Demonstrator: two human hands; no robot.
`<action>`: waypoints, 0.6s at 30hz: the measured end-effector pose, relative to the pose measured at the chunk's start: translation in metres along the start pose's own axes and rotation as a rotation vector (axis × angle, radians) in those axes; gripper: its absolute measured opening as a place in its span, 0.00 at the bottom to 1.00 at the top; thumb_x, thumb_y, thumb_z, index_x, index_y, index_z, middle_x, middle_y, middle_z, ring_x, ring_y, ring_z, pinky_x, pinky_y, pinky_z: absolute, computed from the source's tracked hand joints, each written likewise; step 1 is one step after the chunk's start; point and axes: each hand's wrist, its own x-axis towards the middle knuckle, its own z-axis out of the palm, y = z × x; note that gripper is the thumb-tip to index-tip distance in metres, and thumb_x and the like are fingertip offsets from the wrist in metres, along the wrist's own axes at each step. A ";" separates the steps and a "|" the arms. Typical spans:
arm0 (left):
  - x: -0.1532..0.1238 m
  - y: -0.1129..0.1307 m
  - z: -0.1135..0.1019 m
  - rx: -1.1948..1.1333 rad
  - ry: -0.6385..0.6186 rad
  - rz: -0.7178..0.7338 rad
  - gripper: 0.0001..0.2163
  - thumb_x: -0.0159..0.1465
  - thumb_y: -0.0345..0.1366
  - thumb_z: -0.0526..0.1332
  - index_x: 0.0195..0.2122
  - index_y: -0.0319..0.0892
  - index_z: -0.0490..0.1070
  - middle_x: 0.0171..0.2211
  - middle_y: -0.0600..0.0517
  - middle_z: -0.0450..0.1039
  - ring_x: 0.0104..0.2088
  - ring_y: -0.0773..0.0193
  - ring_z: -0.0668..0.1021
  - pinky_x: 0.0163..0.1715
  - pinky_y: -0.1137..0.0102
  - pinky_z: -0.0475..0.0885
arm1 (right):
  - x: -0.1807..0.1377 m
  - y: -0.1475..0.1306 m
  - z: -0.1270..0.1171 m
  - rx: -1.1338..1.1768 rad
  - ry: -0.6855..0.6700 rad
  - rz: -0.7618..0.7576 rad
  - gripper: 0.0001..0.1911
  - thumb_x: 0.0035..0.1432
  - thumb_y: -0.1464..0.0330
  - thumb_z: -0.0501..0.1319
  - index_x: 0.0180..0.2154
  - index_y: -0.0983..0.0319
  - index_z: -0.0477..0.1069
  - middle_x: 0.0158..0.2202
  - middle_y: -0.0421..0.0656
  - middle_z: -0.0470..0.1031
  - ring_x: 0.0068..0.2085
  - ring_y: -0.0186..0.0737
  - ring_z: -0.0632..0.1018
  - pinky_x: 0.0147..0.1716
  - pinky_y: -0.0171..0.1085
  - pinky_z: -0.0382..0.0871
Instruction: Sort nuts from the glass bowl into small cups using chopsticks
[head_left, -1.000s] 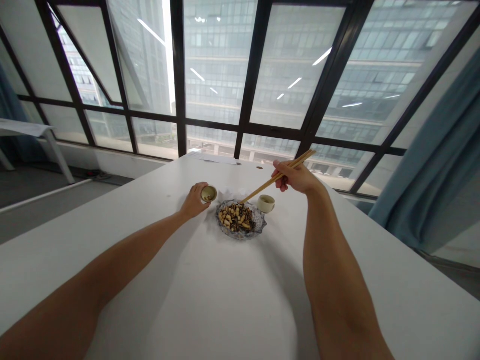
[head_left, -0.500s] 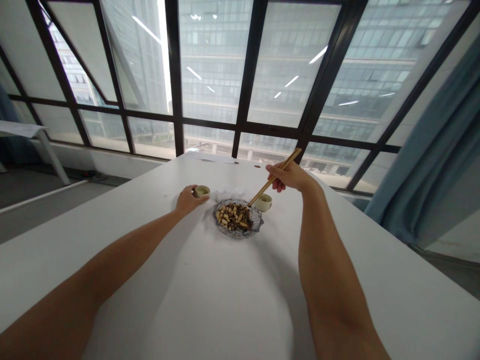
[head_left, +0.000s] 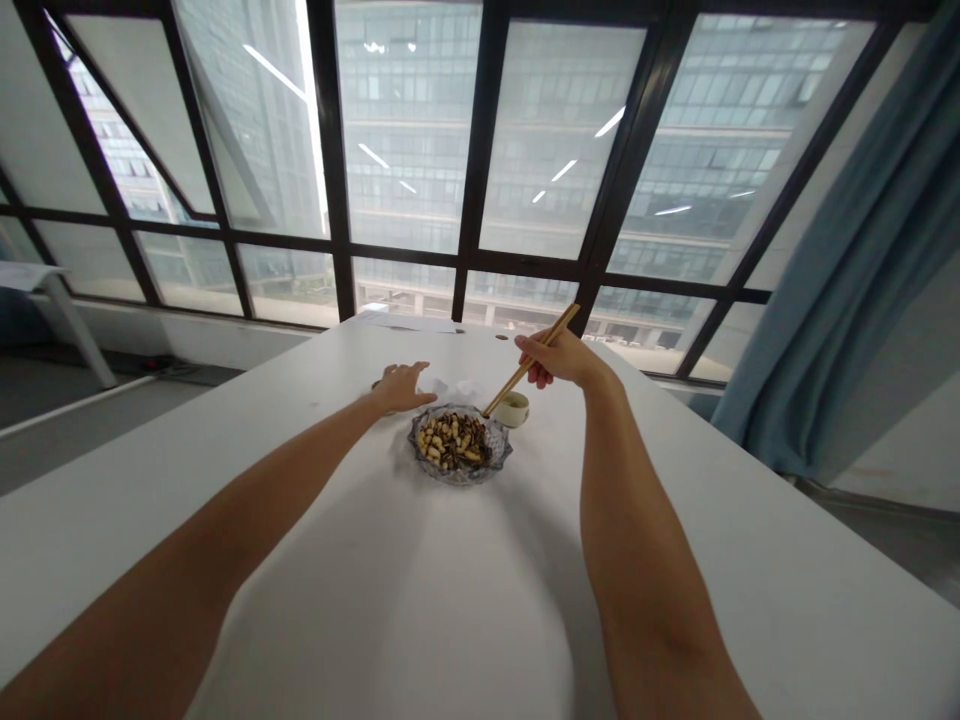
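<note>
A glass dish (head_left: 501, 458) of peanuts mixed with dark bits sits in the middle of the white table (head_left: 465, 600). My right hand (head_left: 559, 357) grips a pair of wooden chopsticks (head_left: 529, 362); their tips reach down to the dish's far rim. A small pale cup (head_left: 514, 408) stands just right of the tips. My left hand (head_left: 403, 386) lies flat on the table left of the dish, fingers stretched out, covering the spot where a second small cup stood; that cup is hidden. Crumpled white tissue (head_left: 459, 390) lies behind the dish.
Large dark-framed windows (head_left: 480, 150) rise behind the table's far edge. A blue curtain (head_left: 855, 300) hangs at the right. Sheets of paper (head_left: 409, 322) lie at the far end of the table. Another white table (head_left: 37, 280) stands at the far left.
My left hand let go of the small cup, opened and moved right over it. The right hand lowered the chopstick tips toward the dish. The view shifted slightly.
</note>
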 end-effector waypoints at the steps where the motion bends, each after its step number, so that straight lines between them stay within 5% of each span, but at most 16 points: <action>1: 0.004 0.004 0.000 0.011 -0.049 0.012 0.37 0.57 0.53 0.63 0.64 0.40 0.58 0.57 0.38 0.72 0.58 0.43 0.72 0.60 0.51 0.57 | 0.000 0.000 0.000 0.003 -0.005 -0.003 0.25 0.62 0.52 0.62 0.22 0.65 0.71 0.14 0.43 0.73 0.13 0.32 0.72 0.11 0.27 0.65; 5: 0.010 0.010 0.001 0.020 -0.124 0.035 0.35 0.57 0.48 0.64 0.63 0.44 0.57 0.56 0.43 0.73 0.58 0.47 0.72 0.61 0.51 0.57 | 0.003 0.002 0.001 0.030 0.008 -0.036 0.26 0.61 0.50 0.63 0.23 0.65 0.71 0.14 0.43 0.73 0.13 0.32 0.72 0.11 0.27 0.65; 11: 0.001 0.009 0.001 -0.005 0.133 0.327 0.33 0.57 0.34 0.63 0.64 0.42 0.57 0.62 0.43 0.65 0.61 0.50 0.68 0.63 0.57 0.59 | 0.007 0.005 0.005 0.093 0.132 -0.165 0.28 0.60 0.46 0.60 0.25 0.65 0.71 0.16 0.44 0.74 0.14 0.33 0.73 0.11 0.28 0.64; 18: -0.003 0.007 0.004 -0.061 0.170 0.396 0.33 0.60 0.37 0.61 0.67 0.41 0.54 0.64 0.43 0.62 0.62 0.50 0.67 0.63 0.55 0.60 | 0.016 0.006 0.020 0.093 0.102 -0.200 0.29 0.60 0.44 0.59 0.27 0.65 0.71 0.16 0.43 0.73 0.14 0.32 0.72 0.12 0.27 0.64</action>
